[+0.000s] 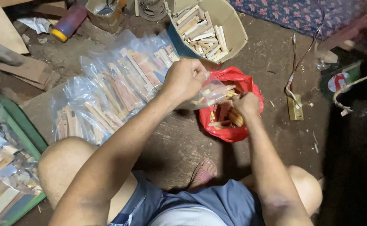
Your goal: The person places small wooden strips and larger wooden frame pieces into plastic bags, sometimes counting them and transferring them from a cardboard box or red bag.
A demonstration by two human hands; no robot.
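The left hand [184,79] is clenched on the mouth of a clear plastic bag [212,94] partly filled with short pale wooden sticks, holding it up over the floor. Just beside it, the right hand [246,104] pinches wooden sticks at the bag's opening, directly above a crumpled red plastic bag [250,86] holding more small wood pieces. Behind the hands stands an open cardboard box [229,21] of wooden strips. Left of them, a pile of filled clear packets [108,90] lies on a dark wooden floor [271,58]
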